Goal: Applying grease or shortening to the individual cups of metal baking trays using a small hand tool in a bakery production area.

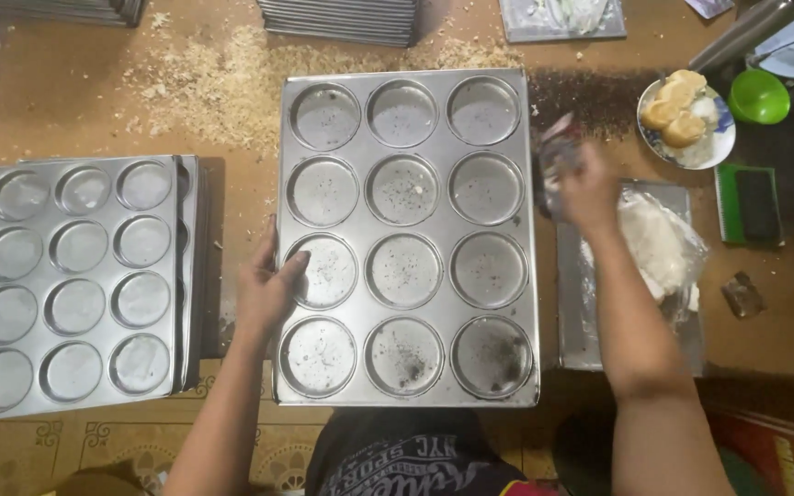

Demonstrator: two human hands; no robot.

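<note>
Both forearms are bare to the elbow, with no sleeves, watch or rings showing. The left hand (268, 285) and right hand (588, 188) wear no gloves. A dark shirt (406, 459) carries pale printed lettering.

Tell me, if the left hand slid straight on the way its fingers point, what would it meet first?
The left hand grips the left edge of the metal baking tray, its thumb pointing right over the third row. Going straight on, it would probably cross that row's left cup first.
</note>
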